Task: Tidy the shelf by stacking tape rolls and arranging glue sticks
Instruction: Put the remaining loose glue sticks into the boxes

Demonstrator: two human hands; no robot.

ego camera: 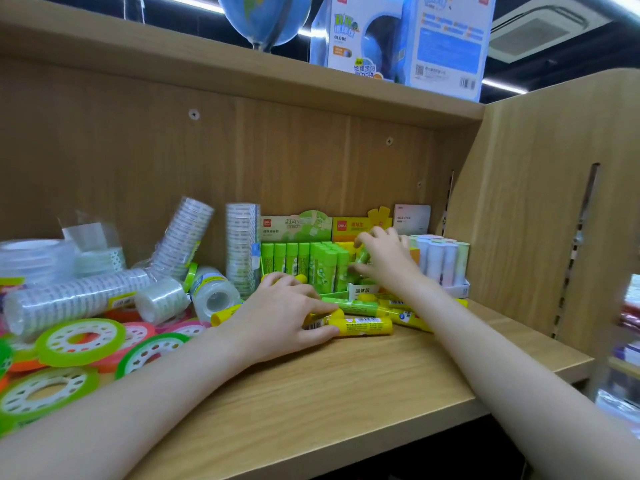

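Several yellow glue sticks (pixel 367 326) lie loose on the wooden shelf (pixel 346 382), and my left hand (pixel 284 313) grips some of them. A green display box (pixel 304 265) holds upright green glue sticks. My right hand (pixel 384 258) holds a green glue stick (pixel 362 256) at that box. White glue sticks (pixel 440 261) stand at the right. Clear tape roll tubes (pixel 69 299) lie and lean at the left, one tube (pixel 242 247) upright. Flat green and pink tape rolls (pixel 79 341) are scattered at the left front.
The shelf's wooden back and right side wall (pixel 540 216) close in the space. A globe (pixel 263 19) and its box (pixel 401 39) sit on the upper shelf. Plastic tape tubs (pixel 34 258) stand at the far left. Bare shelf board lies at the front right.
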